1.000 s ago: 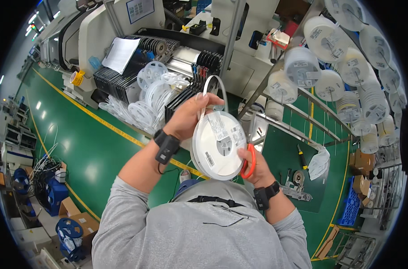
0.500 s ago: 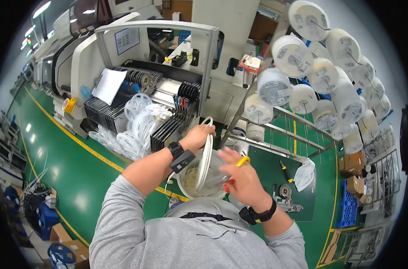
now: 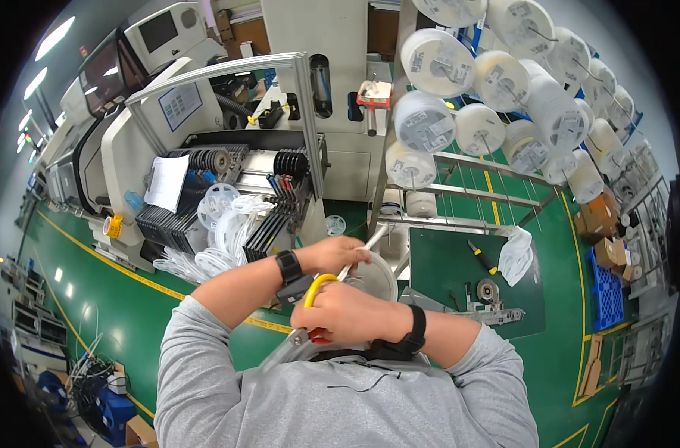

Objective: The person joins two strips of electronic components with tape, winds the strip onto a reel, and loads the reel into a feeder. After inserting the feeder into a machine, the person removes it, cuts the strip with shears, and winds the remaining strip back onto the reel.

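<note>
My left hand [image 3: 334, 255] is closed around a white carrier tape [image 3: 376, 237], whose end sticks out past the fingers. Just below it, my right hand [image 3: 347, 310] grips scissors with a yellow and red handle [image 3: 320, 289]. Their metal blades [image 3: 288, 348] point down and left, close to my grey top. Most of the tape is hidden behind my hands. Under and beyond them stands a white round bin [image 3: 388, 276], its near side covered by my right hand and arm.
Ahead on the left is a machine with black feeders [image 3: 261, 237] and clear empty reels [image 3: 219, 205]. A metal rack carries many white reels [image 3: 425, 122] at the right. A green mat [image 3: 437, 261] holds a yellow-black cutter [image 3: 482, 257], a feeder part [image 3: 489, 291] and a plastic bag [image 3: 515, 256].
My right hand has swung left across the front of my body with the scissors. My left hand is lower, and the tape loop that hung from it is now mostly hidden. The view has shifted.
</note>
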The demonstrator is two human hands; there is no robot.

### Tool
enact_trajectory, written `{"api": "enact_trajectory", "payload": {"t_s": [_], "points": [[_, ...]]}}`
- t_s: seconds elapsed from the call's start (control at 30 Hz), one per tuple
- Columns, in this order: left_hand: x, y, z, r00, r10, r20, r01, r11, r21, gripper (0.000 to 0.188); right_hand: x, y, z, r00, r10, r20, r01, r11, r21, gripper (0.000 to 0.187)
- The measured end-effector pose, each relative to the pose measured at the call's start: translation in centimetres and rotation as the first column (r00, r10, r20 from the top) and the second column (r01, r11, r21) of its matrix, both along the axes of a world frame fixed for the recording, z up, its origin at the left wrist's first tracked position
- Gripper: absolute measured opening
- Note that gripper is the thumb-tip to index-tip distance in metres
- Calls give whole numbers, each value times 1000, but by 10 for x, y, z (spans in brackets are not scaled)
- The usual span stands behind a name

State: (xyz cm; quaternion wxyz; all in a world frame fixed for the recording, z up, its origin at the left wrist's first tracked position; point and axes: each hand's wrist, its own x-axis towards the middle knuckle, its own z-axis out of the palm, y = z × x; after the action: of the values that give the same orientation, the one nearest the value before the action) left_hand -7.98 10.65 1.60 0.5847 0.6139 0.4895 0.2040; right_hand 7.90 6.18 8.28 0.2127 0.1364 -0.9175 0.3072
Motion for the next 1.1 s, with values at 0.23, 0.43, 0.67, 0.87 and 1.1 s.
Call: {"api": "enact_trajectory", "payload": {"t_s": [0.23, 0.43, 0.67, 0.87, 1.1], "points": [[18, 5, 63, 947, 26, 319, -128, 944, 304, 28, -4, -39, 10, 967, 231, 109, -84, 689, -720, 26], [48, -9, 55, 841, 59, 538, -279, 899, 337, 31, 29, -25, 15, 972, 192, 137, -68, 784, -617, 24], [40, -35, 43, 898, 117, 423, -228, 948, 221, 30, 110, 41, 17, 835, -549, 40, 331, 443, -833, 32], [27, -56, 27, 914, 86, 396, -158, 976, 153, 30, 88, 80, -3, 801, -579, 153, 226, 55, -973, 27], [-2, -84, 4, 922, 245, 300, -282, 955, 88, 31, 45, 62, -28, 738, -661, 132, 389, 258, -884, 28]]}}
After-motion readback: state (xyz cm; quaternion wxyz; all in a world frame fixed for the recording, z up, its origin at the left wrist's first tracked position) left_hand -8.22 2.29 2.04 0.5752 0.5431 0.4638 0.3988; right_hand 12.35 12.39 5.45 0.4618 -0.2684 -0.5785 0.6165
